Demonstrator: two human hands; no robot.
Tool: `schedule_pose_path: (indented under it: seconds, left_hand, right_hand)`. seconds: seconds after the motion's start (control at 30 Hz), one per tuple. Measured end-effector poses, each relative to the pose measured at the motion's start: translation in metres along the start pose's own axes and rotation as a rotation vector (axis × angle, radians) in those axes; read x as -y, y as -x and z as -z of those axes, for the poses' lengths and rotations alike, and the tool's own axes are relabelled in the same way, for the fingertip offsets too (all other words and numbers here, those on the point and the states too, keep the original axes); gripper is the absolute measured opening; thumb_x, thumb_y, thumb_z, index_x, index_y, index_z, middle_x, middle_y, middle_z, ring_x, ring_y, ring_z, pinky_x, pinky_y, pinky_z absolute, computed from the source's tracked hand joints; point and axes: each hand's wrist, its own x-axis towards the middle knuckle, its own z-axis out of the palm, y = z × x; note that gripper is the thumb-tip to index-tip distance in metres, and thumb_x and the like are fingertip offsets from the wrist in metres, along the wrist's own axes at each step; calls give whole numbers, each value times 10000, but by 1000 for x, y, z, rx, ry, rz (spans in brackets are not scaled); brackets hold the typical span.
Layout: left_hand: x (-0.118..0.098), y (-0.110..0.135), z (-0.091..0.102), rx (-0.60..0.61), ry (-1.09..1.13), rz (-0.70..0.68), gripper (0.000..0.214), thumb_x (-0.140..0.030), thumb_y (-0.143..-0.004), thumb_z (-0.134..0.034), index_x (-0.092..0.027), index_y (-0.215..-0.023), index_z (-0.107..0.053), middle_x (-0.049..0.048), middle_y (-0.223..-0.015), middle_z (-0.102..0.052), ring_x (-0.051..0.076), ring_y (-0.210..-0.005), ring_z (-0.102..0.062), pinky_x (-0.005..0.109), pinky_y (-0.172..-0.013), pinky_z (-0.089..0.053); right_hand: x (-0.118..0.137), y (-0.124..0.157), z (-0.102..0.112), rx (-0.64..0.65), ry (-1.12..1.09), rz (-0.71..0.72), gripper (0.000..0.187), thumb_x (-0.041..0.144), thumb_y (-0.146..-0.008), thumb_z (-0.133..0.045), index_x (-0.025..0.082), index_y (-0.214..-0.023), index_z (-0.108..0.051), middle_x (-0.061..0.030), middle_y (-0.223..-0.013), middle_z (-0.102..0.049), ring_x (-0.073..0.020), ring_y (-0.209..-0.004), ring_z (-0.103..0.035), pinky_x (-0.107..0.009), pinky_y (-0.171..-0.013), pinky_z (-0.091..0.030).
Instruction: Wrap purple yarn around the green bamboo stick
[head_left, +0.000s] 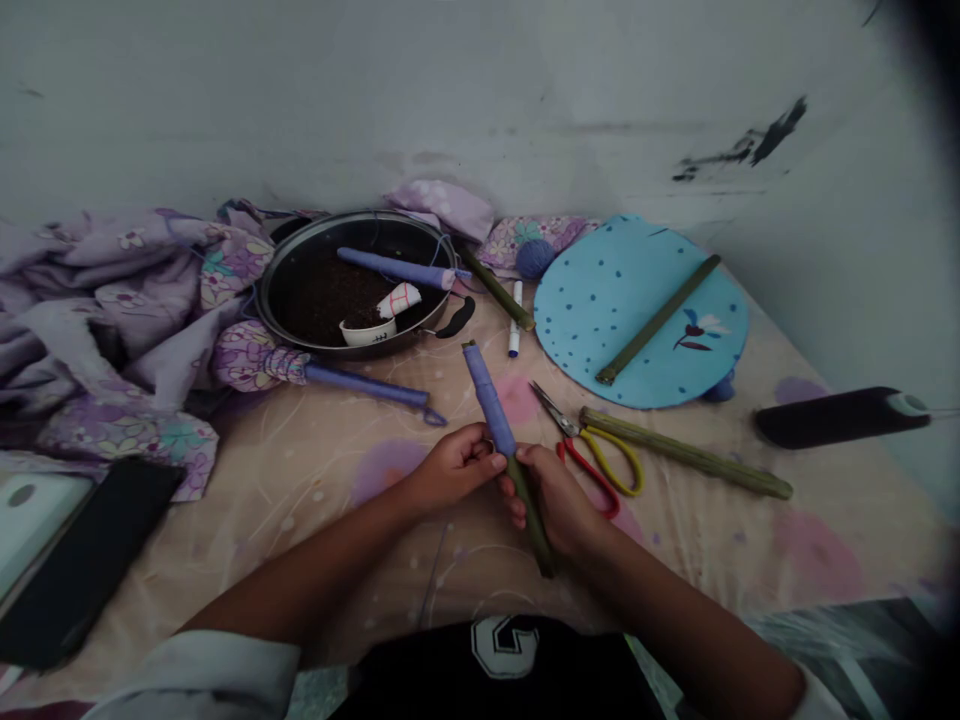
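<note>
A green stick, its upper part wrapped in purple yarn, is held slanting over the table's front middle. My right hand is closed around its bare green part, thumb at the wrap's lower edge. My left hand is closed, with its thumb and fingertips against the stick at that same edge. Whether those fingers also pinch a strand is hidden. A thin strand of yarn runs down below the left hand. Just right of the hands lie scissors with one red and one yellow handle, blades apart.
Behind stands a pan of dark crumbs, holding a small white bowl and a purple-wrapped stick. Bare green sticks, a marker, a blue round board, a yarn ball, cloth and a phone lie around.
</note>
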Motion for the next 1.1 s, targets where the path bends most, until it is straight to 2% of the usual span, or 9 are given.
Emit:
schedule_pose_path:
  seconds: [0.1, 0.23, 0.3, 0.43, 0.63, 0.77, 0.93, 1.1]
  left_hand:
    - [0, -1, 2, -12, 17, 12, 377, -421, -747, -661, -125, -920, -504, 9, -644, -609, 119, -573, -600, 227, -563, -448]
    - [0, -2, 3, -177, -49, -7, 381, -418, -707, -691, -125, -889, -529, -34, -634, -530, 67, -553, -500, 177, -518, -362]
    - [1, -2, 3, -223, -84, -10, 379, -417, -704, -693, -127, -891, -535, -49, -625, -492, 53, -533, -449, 168, -493, -319]
    - [2, -1, 3, -151, -68, 8, 396, -429, -709, -689, -134, -915, -525, -21, -675, -546, 79, -578, -514, 188, -531, -365]
    - [0, 1, 2, 21, 13, 14, 373, -396, -763, -655, -123, -975, -515, 25, -681, -631, 137, -611, -621, 235, -587, -443]
    - [-2, 1, 2, -32, 72, 18, 357, -367, -736, -689, -125, -930, -511, 14, -658, -620, 129, -577, -613, 231, -564, -447]
    - [-1, 1, 3, -113, 76, 7, 382, -374, -691, -728, -134, -885, -502, -9, -663, -583, 93, -561, -573, 202, -542, -439]
    - [3, -1, 4, -63, 70, 25, 451, -426, -655, -748, -127, -902, -517, 23, -738, -606, 112, -621, -593, 218, -579, -445]
  right_hand:
    - [1, -1, 0, -12, 64, 30, 205, 363, -700, -494, 165, -667, -532, 25, -522, -535, -80, -354, -439, -193, -324, -349]
    - [4, -1, -1, -141, 291, 182, 204, 366, -723, -568, 168, -769, -556, 32, -540, -561, -95, -395, -500, -199, -369, -400]
    - [5, 0, -2, -158, 343, 211, 192, 352, -716, -578, 173, -781, -553, 40, -516, -550, -97, -394, -497, -200, -373, -400]
    - [3, 1, -1, -128, 310, 202, 99, 269, -682, -546, 171, -697, -539, 36, -496, -535, -86, -378, -475, -187, -353, -359]
    - [-3, -1, 0, -6, 30, 45, 180, 346, -703, -468, 174, -706, -522, 42, -489, -514, -75, -315, -400, -195, -314, -309]
    - [0, -1, 0, 32, 5, 18, 185, 352, -701, -509, 168, -701, -524, 28, -515, -540, -82, -348, -443, -199, -340, -350]
    - [1, 1, 1, 47, 4, 19, 175, 313, -699, -587, 170, -786, -536, 23, -595, -555, -104, -462, -520, -196, -382, -399]
    - [-3, 1, 2, 48, 59, 43, 161, 328, -727, -520, 172, -764, -513, 33, -543, -526, -88, -395, -463, -200, -378, -364]
